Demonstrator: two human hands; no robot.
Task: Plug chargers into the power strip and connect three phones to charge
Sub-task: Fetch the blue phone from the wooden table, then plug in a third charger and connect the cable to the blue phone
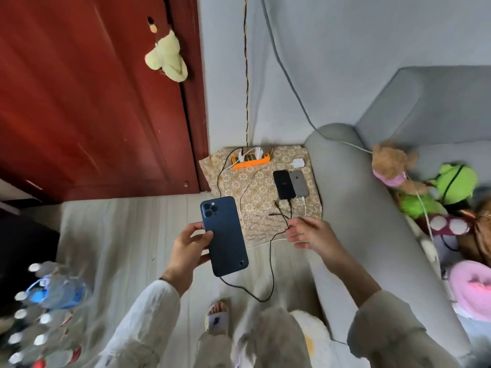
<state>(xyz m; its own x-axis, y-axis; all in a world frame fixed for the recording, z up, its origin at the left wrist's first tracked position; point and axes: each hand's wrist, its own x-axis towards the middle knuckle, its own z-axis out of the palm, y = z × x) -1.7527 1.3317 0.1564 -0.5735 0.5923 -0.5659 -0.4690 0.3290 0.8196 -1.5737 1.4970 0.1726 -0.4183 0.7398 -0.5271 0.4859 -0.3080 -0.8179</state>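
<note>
My left hand holds a dark blue phone back side up, with a black cable plugged into its bottom end. My right hand is beside it, fingers spread, touching the black cable's loose branch ends. On a patterned cloth lies an orange power strip with two white chargers plugged in. A black phone and a grey phone lie side by side on the cloth, each with a cable at its near end. A loose white charger sits near them.
A grey sofa arm runs along the right, with plush toys on the seat. A red door stands at the left. Water bottles are bunched at the lower left. My sandalled foot is on the floor.
</note>
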